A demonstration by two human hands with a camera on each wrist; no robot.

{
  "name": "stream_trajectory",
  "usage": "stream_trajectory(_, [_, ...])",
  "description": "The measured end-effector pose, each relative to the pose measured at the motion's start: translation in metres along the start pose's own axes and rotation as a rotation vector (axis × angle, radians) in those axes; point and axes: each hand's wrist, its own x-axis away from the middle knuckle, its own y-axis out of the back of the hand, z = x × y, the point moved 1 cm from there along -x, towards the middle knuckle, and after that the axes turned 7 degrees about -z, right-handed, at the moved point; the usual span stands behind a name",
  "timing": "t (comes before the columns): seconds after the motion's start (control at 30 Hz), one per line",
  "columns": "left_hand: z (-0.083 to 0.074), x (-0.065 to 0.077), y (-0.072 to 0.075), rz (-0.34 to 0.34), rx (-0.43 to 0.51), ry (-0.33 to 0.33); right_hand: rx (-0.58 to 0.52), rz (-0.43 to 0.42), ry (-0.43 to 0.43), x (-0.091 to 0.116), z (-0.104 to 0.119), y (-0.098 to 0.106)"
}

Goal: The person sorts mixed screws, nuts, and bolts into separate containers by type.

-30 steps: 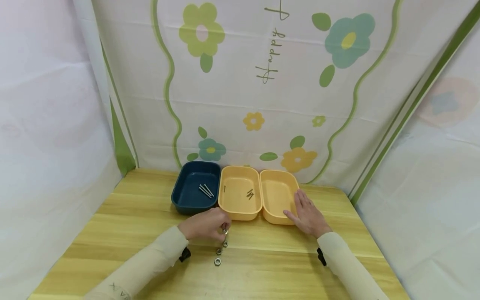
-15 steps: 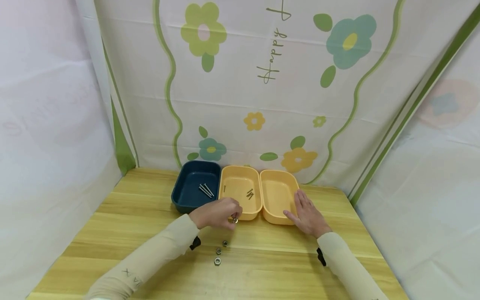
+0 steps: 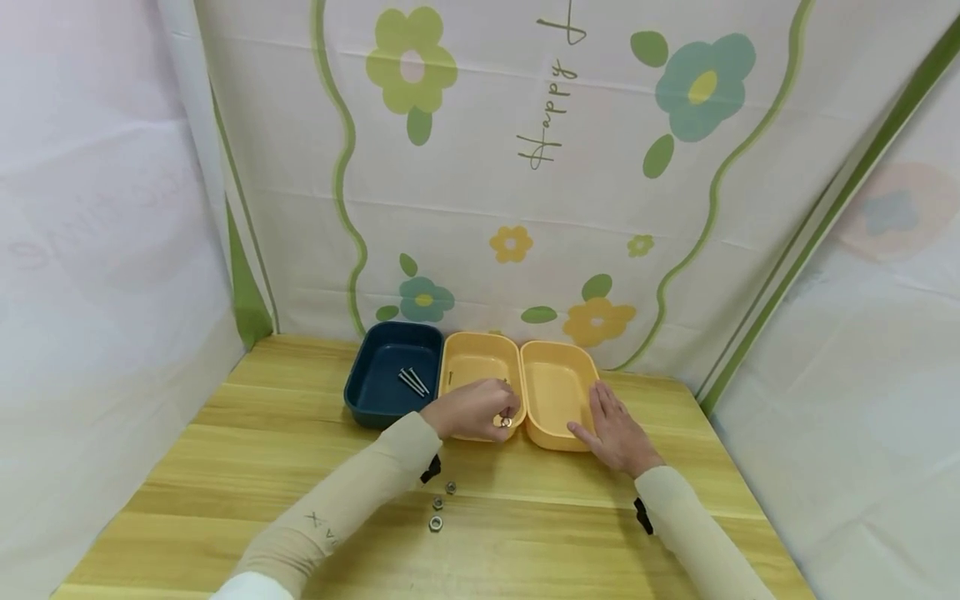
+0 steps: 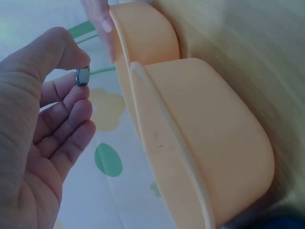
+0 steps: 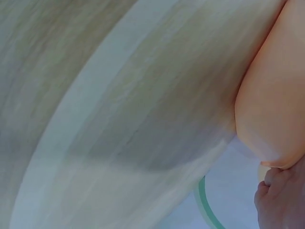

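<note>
My left hand [image 3: 476,408] pinches a steel hex nut [image 4: 83,76] between thumb and forefinger, over the near end of the middle yellow tray [image 3: 480,340]. In the left wrist view the other fingers curl loosely beneath the nut. My right hand [image 3: 618,433] lies with straight fingers along the right side of the right yellow tray [image 3: 558,444], thumb at its near rim. Several nuts stay on the table in a short row, the nearest being the largest nut [image 3: 436,523]. Small screws in the middle tray are partly hidden by my left hand.
A dark blue tray [image 3: 360,367] stands at the left of the row, holding long screws [image 3: 412,382]. All three trays sit side by side at the back of the wooden table [image 3: 585,533], against a flowered cloth [image 3: 465,183].
My left hand has lifted a nut from the front of the row and carried it right and away from me, over the middle tray. The right hand has stayed in place.
</note>
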Motion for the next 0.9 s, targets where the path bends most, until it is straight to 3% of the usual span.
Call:
stream_trajectory(0.17, [0.0, -0.017, -0.009, -0.011, -0.021, -0.014, 0.002, -0.002, -0.005, 0.002, -0.001, -0.001])
stream_trajectory(0.4, [0.003, -0.045, -0.019, 0.027, -0.024, 0.001, 0.009, -0.003, -0.002, 0.002, -0.005, -0.002])
stream_trajectory(0.6, [0.007, -0.068, -0.026, -0.009, -0.014, 0.019, 0.017, 0.01, -0.022, 0.0, -0.01, -0.003])
stream_trajectory(0.9, [0.014, -0.076, -0.046, 0.013, -0.034, 0.125, 0.015, 0.012, -0.015, -0.002, -0.004, -0.004])
